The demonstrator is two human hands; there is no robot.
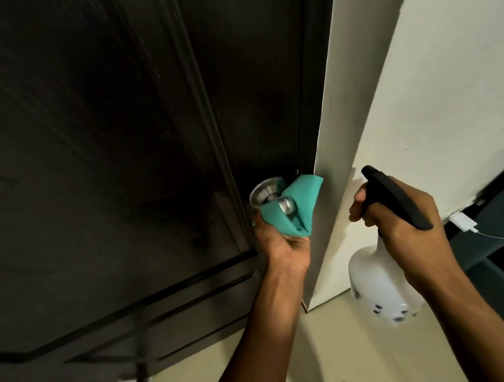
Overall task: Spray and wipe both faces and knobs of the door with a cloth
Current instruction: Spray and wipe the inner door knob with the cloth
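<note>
door (106,133) fills most of my view, dark and panelled, its latch edge just beside the pale frame (326,148), so i judge there is little room on that side for wiping around the knob (266,194). my left hand (284,241) comes from below and grips the teal cloth (299,200), cupped around the steel knob with the metal showing through a fold. my right hand (397,214) holds the spray bottle (382,289) clear by the wall, fingers curled on its black trigger head, apart from the cloth.
</note>
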